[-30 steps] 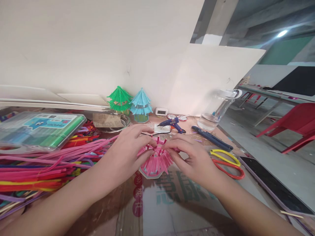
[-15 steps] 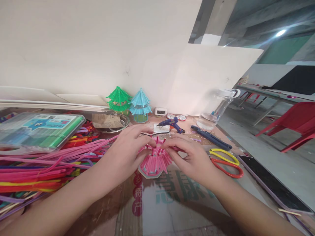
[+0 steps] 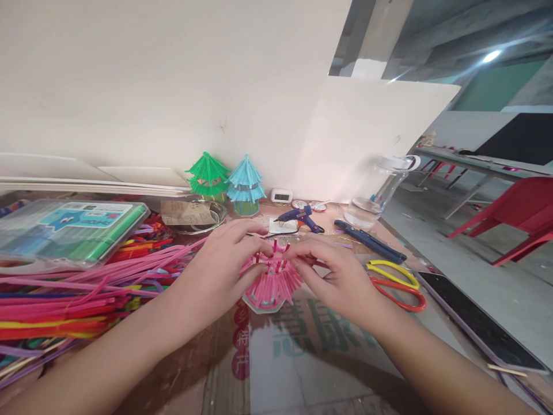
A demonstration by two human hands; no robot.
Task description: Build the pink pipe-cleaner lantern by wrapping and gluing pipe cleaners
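Note:
A small pink pipe-cleaner model (image 3: 271, 284) with a fringed roof stands on a cardboard sheet (image 3: 311, 351) in the middle of the table. My left hand (image 3: 224, 262) curls round its left side, fingertips pinching the upright pink stems at the top. My right hand (image 3: 334, 274) grips its right side, thumb and fingers closed on the stems too. Both hands meet over the model's top.
A heap of coloured pipe cleaners (image 3: 73, 294) and a clear plastic box (image 3: 69, 227) lie at the left. Green (image 3: 208, 176) and blue (image 3: 246, 183) finished models stand by the wall. A glue gun (image 3: 300, 217), cutters (image 3: 371, 242), scissors (image 3: 397, 282), jar (image 3: 375, 193) and phone (image 3: 479, 323) lie right.
Both hands stay on the pink model; the fingers have shifted slightly at its top. The view has drifted a little.

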